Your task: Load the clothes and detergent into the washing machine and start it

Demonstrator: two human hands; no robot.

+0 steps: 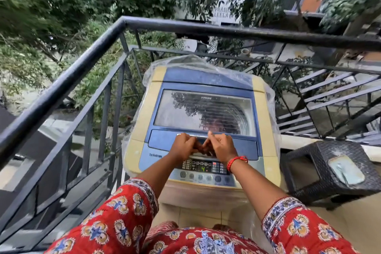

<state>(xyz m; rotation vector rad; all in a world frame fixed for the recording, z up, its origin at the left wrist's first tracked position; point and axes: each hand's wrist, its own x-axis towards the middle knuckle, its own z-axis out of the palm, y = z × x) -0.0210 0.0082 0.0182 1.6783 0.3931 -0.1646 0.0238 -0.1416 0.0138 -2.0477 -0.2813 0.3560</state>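
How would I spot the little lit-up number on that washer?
Find the blue and cream washing machine by the black railing. Below its closed lid, between the person's wrists, is the control panel. The display is its only glowing part: a green 4, above the round buttons.

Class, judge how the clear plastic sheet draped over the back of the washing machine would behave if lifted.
The plastic sheet looks thin and crinkled, so probably floppy and light. Its glossy surface suggests it may be slippery. It hangs loosely over the washing machine, so it would likely slide off easily.
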